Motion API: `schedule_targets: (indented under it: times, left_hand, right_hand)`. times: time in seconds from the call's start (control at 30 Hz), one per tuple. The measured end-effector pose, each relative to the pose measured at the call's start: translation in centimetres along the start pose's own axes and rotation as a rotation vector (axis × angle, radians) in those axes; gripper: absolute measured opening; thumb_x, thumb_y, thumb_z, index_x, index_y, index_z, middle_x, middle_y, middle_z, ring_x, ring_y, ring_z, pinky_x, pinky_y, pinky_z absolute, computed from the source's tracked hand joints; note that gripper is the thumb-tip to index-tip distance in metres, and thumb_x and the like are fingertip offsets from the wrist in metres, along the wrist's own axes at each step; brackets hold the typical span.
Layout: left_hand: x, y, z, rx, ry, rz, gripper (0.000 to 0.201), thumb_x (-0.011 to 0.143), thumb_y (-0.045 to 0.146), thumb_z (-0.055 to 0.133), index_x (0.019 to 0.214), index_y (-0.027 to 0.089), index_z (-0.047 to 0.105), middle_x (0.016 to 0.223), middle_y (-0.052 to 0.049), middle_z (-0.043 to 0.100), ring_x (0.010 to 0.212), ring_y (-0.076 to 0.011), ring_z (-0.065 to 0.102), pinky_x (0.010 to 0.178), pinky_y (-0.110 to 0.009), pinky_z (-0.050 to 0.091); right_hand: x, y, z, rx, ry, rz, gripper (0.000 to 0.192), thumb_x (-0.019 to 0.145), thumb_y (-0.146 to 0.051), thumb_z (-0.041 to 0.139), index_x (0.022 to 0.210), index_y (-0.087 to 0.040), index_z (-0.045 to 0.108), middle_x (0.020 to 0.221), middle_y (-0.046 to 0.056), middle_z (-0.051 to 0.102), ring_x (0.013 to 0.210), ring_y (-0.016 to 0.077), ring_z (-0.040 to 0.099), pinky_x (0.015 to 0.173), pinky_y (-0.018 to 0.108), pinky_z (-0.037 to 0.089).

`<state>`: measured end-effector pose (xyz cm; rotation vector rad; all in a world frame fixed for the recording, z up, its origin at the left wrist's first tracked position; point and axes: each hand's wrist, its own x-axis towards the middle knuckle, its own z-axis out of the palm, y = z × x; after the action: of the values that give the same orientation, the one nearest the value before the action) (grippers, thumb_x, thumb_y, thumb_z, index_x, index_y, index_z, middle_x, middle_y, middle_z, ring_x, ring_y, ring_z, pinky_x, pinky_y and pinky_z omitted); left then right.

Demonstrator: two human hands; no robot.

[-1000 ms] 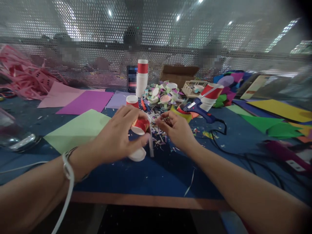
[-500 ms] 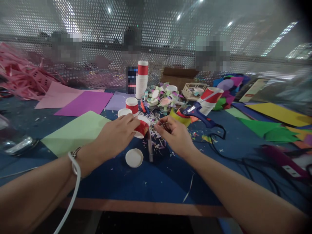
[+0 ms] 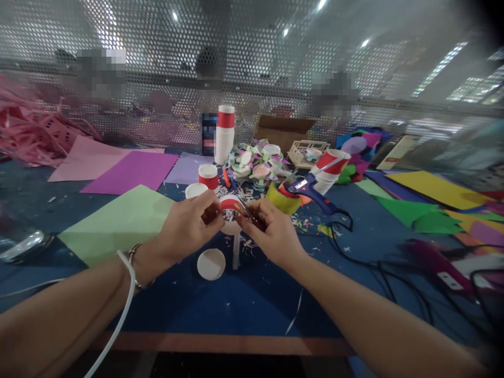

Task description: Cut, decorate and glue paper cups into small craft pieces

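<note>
My left hand (image 3: 192, 223) pinches the side of a cut red-and-white paper cup piece (image 3: 227, 203), a curved band with paper scraps visible through its middle. On the other side, my right hand (image 3: 271, 228) is closed around what look like small metal scissors (image 3: 244, 211), whose blades lie against the cup piece; the handles are hidden in the fingers. Below the hands, a round white cup bottom (image 3: 211, 264) lies on the blue table, beside a pale, translucent stick (image 3: 236, 252). Just behind my left hand stand a red-and-white paper cup (image 3: 208, 177) and a white round piece (image 3: 196, 190).
A tall cup stack (image 3: 225, 136) stands behind a heap of paper cutouts (image 3: 260, 163). To the right, a blue glue gun (image 3: 311, 189) rests by a yellow container (image 3: 281, 199), its black cord trailing rightward. Coloured sheets (image 3: 126, 170) lie left; a purple power strip (image 3: 441, 268) lies right.
My hands have come together at the cup piece, the right moving left with the scissors. The cup piece has turned, its opening now facing me. The view has shifted slightly.
</note>
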<state>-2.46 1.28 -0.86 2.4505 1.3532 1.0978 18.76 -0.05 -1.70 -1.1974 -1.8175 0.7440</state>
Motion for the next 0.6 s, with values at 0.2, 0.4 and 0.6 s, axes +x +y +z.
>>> schedule_targets:
  times: [0.2,0.4,0.6]
  left_hand:
    - [-0.5,1.1,-0.1,-0.249,-0.05,-0.069,0.009,0.087,0.025,0.064,0.09,0.021,0.057,0.07,0.003,0.066,0.059,-0.011,0.062,0.056,-0.025,0.049]
    - [0.2,-0.8,-2.2,-0.176,0.249,-0.101,0.028,0.09,0.028,0.065,0.115,0.027,0.054,0.106,-0.004,0.066,0.09,-0.019,0.065,0.082,-0.038,0.056]
    - [1.0,-5.1,-2.9,-0.074,0.085,-0.262,0.068,0.078,0.045,0.077,0.133,0.026,0.042,0.129,-0.015,0.057,0.119,-0.0341,0.056,0.098,-0.057,0.047]
  right_hand:
    - [-0.1,-0.3,-0.4,-0.112,0.086,-0.034,0.015,0.089,-0.034,0.064,0.089,-0.02,0.058,0.073,0.0,0.064,0.063,0.0139,0.057,0.06,0.027,0.042]
    - [0.6,-0.2,-3.4,-0.281,0.151,-0.026,0.016,0.088,-0.035,0.064,0.086,-0.02,0.06,0.074,0.003,0.067,0.065,0.0153,0.059,0.061,0.029,0.044]
    - [2.1,1.3,-6.6,-0.519,0.106,0.017,0.026,0.085,-0.043,0.068,0.075,-0.021,0.056,0.059,0.001,0.06,0.052,0.0142,0.05,0.052,0.029,0.035]
